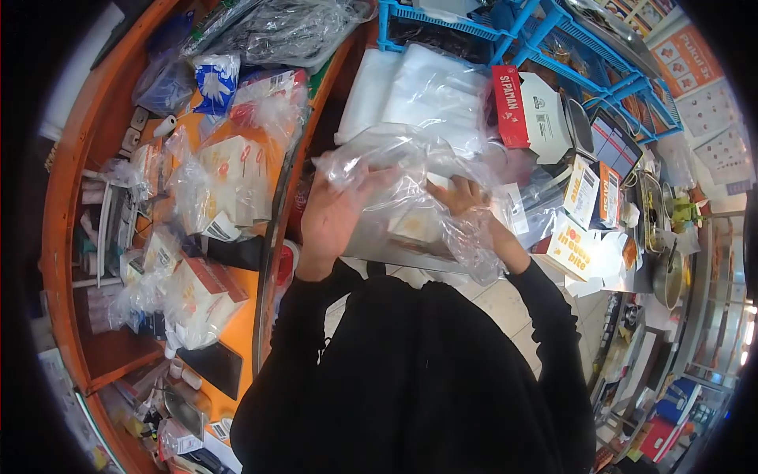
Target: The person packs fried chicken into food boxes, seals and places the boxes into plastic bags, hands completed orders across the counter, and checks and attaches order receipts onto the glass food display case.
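A clear plastic bag (395, 150) is spread between my two hands over the counter in front of me. My left hand (335, 217) grips the bag's left side, its palm showing and its fingertips partly covered by the film. On the other side, my right hand (467, 201) has curled fingers in the plastic, close above a pale food box (426, 225). The box sits low between the hands, under or inside the film; I cannot tell which. Loose film hangs down past my right wrist.
White plastic sheets (434, 87) lie stacked beyond the hands. A red-and-white carton (525, 110), printed boxes (572, 245) and a tablet (612, 142) stand to the right. Bagged boxes (237, 178) line the orange counter (246, 324) at left. Blue baskets (450, 31) are at the back.
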`<state>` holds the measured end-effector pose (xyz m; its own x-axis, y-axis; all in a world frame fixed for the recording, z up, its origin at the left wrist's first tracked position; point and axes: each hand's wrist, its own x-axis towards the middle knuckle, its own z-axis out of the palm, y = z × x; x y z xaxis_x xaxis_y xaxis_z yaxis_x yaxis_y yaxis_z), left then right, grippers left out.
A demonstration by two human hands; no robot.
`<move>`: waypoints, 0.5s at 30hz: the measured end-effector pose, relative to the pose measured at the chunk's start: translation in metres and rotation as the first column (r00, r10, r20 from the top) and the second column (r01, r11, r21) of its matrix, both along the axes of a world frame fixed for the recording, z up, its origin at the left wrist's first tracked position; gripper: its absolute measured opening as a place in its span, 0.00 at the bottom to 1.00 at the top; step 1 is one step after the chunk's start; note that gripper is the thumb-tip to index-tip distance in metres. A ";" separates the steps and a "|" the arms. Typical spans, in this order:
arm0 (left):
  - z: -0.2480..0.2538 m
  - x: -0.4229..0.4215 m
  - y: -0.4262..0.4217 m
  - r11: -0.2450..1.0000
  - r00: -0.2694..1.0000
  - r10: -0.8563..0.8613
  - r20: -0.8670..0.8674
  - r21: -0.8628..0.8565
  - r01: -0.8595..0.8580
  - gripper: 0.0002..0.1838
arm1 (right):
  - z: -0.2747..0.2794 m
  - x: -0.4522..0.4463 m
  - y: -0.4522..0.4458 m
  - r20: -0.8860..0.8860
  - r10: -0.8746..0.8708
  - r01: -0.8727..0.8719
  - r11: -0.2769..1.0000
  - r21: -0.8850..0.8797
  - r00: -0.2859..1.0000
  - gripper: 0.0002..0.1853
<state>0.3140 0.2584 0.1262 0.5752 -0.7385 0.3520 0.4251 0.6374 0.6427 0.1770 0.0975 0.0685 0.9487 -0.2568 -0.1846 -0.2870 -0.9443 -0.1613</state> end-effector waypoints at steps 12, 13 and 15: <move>0.014 -0.029 0.031 0.932 0.945 0.304 0.121 0.167 -0.321 0.18 | 0.101 -0.057 -0.038 0.278 0.499 -0.476 0.329 0.815 0.821 0.28; 0.015 -0.030 0.028 0.878 0.910 0.389 0.142 0.240 -0.413 0.17 | 0.110 -0.072 -0.051 0.373 0.474 -0.521 0.229 0.822 0.798 0.29; 0.019 -0.025 0.026 0.862 0.891 0.391 0.230 0.249 -0.442 0.17 | 0.111 -0.120 -0.089 0.218 0.302 -0.341 0.453 0.824 0.928 0.35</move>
